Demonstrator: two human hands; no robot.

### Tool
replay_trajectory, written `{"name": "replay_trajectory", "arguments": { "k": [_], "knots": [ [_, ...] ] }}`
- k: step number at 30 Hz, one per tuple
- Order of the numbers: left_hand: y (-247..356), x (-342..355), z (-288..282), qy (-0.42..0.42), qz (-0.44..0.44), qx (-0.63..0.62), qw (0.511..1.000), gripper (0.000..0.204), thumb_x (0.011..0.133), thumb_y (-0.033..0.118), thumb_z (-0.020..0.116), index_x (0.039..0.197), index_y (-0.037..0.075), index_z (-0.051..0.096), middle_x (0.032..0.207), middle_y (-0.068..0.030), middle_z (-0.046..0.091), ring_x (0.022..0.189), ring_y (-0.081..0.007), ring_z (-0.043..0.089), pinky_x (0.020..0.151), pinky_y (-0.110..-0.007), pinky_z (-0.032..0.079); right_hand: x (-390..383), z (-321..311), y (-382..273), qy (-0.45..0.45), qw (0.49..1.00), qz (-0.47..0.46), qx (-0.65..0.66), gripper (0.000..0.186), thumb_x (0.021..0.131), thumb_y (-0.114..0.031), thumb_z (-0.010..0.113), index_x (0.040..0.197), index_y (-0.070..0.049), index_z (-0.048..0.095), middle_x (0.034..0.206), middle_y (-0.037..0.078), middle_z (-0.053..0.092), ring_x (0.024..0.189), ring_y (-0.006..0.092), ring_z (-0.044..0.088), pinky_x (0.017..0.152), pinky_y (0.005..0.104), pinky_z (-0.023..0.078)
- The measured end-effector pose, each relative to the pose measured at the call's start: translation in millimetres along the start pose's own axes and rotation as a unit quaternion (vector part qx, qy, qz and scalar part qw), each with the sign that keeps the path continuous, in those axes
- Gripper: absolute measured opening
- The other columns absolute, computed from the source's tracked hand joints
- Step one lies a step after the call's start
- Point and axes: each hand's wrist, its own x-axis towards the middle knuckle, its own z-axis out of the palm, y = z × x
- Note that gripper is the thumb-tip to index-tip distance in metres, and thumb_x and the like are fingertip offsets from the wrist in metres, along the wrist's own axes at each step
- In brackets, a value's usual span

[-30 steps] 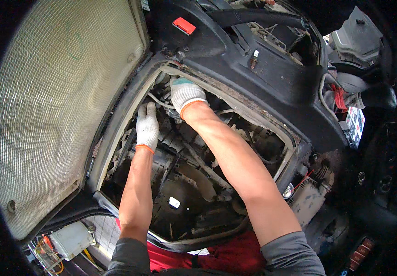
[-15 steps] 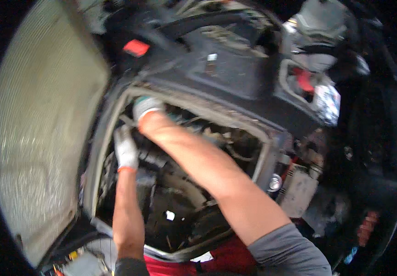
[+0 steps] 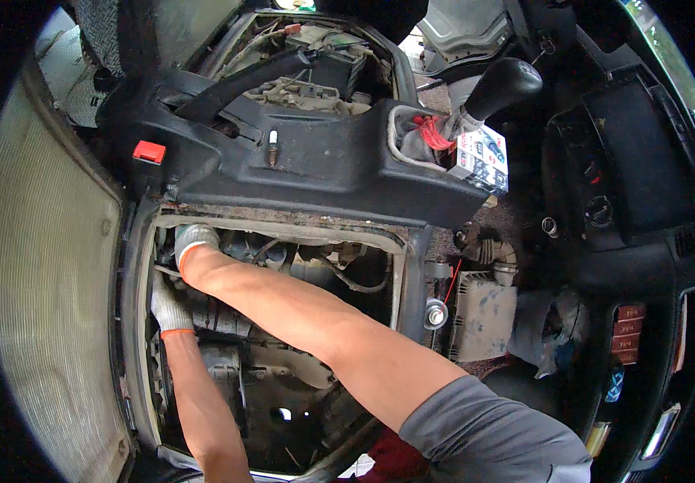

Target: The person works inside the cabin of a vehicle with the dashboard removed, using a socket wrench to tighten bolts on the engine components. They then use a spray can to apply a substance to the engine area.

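Squarish engine bay [image 3: 400, 282] seen uncovered, its dark metal parts coated in grime; thin pale hose [image 3: 169, 272] slanted across bay's upper-left corner, partly hidden.

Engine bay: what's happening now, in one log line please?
left hand: gloved, in engine bay, grip unclear | right hand: gloved, near far-left corner, grip unclear | spark plug: on black console
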Motion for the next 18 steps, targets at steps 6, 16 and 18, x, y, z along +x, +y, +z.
{"name": "replay_trajectory", "arguments": {
  "k": [6,16,18],
  "knots": [
    [-1,-64,22,0.143,0.088,0.172,0.971,0.054,0.113,0.044,0.052,0.144,0.001,0.065,0.132,-0.0136,0.071,0.117,-0.0271,0.065,0.108,-0.040,0.048,-38,-39,-9,-0.073,0.988,-0.102,-0.092,0.024,0.096,-0.024,0.074,0.116,-0.018,0.087,0.117,0.004,0.083,0.104,0.0273,0.080,0.074,0.0557,0.063],
    [-4,-97,52,0.108,0.179,0.595,0.776,0.078,0.116,0.056,0.034,0.156,-0.010,0.047,0.159,-0.0335,0.050,0.149,-0.0466,0.048,0.123,-0.046,0.038,-36,-29,16,-0.083,0.991,-0.083,-0.060,0.023,0.095,-0.024,0.077,0.115,-0.017,0.086,0.119,0.006,0.082,0.108,0.0285,0.079,0.081,0.0528,0.063],
    [-13,-85,47,0.091,0.191,0.595,0.775,0.075,0.116,0.055,0.033,0.156,-0.007,0.049,0.158,-0.0338,0.052,0.147,-0.0468,0.050,0.122,-0.047,0.039,-29,-26,25,-0.076,0.993,-0.071,-0.062,0.023,0.094,-0.024,0.078,0.115,-0.017,0.086,0.120,0.006,0.082,0.109,0.0289,0.079,0.082,0.0527,0.063]
  ]
}}
